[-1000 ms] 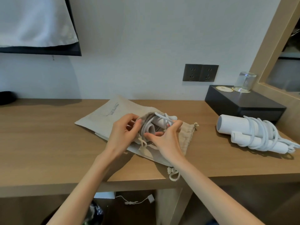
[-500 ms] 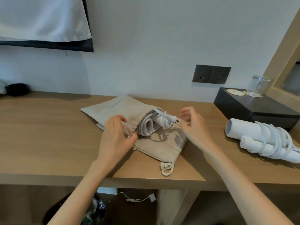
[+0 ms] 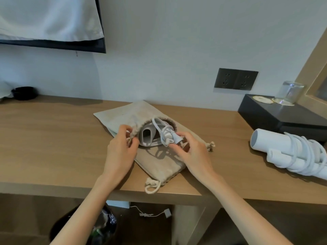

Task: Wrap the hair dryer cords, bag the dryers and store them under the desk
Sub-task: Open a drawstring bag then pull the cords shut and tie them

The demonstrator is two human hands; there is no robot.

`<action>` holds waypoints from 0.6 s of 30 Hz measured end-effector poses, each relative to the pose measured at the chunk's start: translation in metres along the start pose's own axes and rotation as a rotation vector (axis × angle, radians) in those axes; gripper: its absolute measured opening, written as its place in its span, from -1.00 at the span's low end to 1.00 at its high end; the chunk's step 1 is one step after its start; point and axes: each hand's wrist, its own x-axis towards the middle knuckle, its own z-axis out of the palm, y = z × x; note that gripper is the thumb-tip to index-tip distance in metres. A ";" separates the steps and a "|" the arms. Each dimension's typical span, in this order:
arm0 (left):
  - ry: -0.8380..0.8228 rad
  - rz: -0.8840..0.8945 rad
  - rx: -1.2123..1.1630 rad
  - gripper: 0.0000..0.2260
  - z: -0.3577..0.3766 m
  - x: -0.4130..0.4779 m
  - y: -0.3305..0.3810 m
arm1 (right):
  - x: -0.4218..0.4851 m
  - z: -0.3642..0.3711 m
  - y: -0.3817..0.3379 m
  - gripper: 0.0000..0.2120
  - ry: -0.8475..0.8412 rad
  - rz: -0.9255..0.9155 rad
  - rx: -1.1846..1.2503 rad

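Head view: your left hand (image 3: 122, 149) pinches the bag (image 3: 127, 117) mouth; right hand (image 3: 192, 151) fingertips clamp the plug (image 3: 177, 139).

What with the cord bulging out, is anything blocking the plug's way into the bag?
Yes: the dryer end and coiled cord fill the bag mouth behind the plug that the right hand pinches; the left hand holds the rim.
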 end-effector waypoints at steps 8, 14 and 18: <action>-0.010 -0.100 0.070 -0.79 -0.011 0.006 -0.003 | 0.017 -0.019 -0.004 -0.64 -0.221 -0.049 0.058; 0.017 -0.020 0.191 -0.76 -0.012 0.003 -0.001 | 0.041 -0.014 0.018 -0.84 -0.094 0.160 0.047; 0.038 0.007 0.198 -0.78 -0.012 0.001 0.000 | 0.054 0.001 0.019 -0.68 -0.232 0.205 0.042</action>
